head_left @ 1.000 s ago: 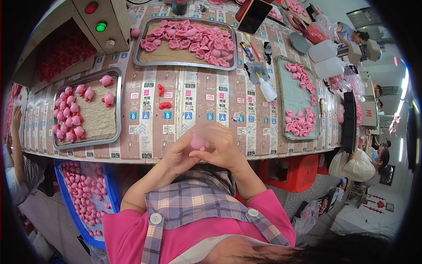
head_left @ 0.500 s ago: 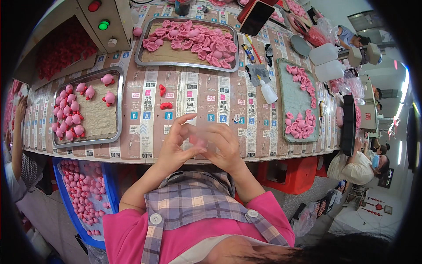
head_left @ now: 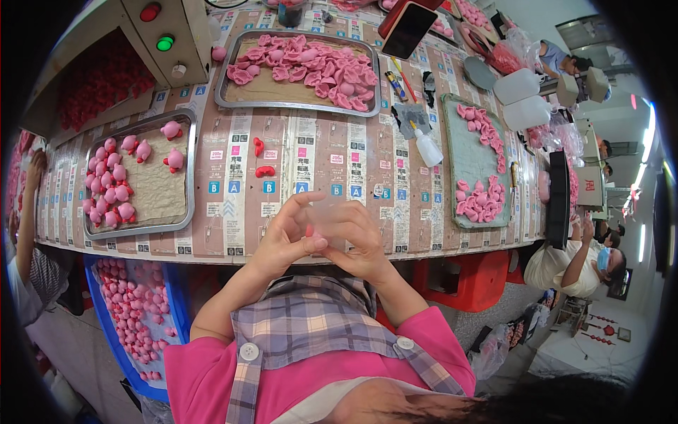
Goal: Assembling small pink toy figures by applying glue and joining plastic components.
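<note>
My left hand (head_left: pixel 284 242) and my right hand (head_left: pixel 361 244) meet over the table's near edge. Both have curled fingers and pinch a small pink piece with a bit of red (head_left: pixel 311 231). Most of it is hidden, and the right fingertips are smeared by motion. Beyond my hands lie two small red pieces (head_left: pixel 265 171), one farther than the other. To the left, a metal tray (head_left: pixel 166 205) holds pink round figures (head_left: pixel 113 177) with red feet. A far metal tray (head_left: pixel 244 94) is heaped with thin pink shell-like pieces (head_left: pixel 311 60).
A green tray (head_left: pixel 477 127) with pink pieces stands at the right, beside a white squeeze bottle (head_left: pixel 428 148) on a grey cloth. A phone (head_left: pixel 409 30) leans at the back. A machine (head_left: pixel 127 49) with lights is far left. Below it sits a blue crate (head_left: pixel 106 325); people work both sides.
Both hands stay together with the small pink piece between them. My right fingers have shifted slightly, and a bit of red now shows by the left thumb.
</note>
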Demonstrator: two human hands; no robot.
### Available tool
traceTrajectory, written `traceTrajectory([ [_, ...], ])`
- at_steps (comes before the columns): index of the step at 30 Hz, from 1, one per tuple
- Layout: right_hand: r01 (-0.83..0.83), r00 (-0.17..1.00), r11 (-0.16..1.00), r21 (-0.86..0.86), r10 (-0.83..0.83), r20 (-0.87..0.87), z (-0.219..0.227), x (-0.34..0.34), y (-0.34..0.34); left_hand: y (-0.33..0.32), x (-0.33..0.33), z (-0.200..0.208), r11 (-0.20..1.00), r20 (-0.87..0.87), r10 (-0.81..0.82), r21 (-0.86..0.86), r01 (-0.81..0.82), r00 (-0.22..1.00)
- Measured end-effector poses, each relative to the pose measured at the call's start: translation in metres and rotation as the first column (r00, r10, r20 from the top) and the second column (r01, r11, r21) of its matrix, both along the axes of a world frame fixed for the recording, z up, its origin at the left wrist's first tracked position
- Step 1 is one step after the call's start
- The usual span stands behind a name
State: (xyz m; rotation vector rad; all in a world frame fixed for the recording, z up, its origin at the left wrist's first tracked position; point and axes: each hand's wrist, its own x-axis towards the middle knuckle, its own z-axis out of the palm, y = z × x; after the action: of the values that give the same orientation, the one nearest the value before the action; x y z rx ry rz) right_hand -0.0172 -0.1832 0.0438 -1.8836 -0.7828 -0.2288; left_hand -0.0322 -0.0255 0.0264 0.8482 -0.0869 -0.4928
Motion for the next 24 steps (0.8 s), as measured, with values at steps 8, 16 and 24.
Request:
traceTrajectory([
  [8, -0.042, 0.999, 0.997, 0.063, 0.043, -0.005, -0.003, -0.001, -0.005, -0.012, -0.002, -0.006, 0.995, -0.076, 0.077, 0.073, -0.071, 0.994],
  [16, -0.048, 0.997, 0.997, 0.067, 0.043, 0.069, 0.008, 0.001, -0.008, -0.019, 0.000, -0.002, 0.996, -0.047, 0.061, -0.057, -0.064, 0.997],
  [24, -0.003, 0.994, 0.995, 0.098, -0.007, 0.111, 0.004, -0.001, -0.007, -0.024, 0.001, 0.003, 0.997, -0.068, 0.069, -0.040, -0.072, 0.995],
])
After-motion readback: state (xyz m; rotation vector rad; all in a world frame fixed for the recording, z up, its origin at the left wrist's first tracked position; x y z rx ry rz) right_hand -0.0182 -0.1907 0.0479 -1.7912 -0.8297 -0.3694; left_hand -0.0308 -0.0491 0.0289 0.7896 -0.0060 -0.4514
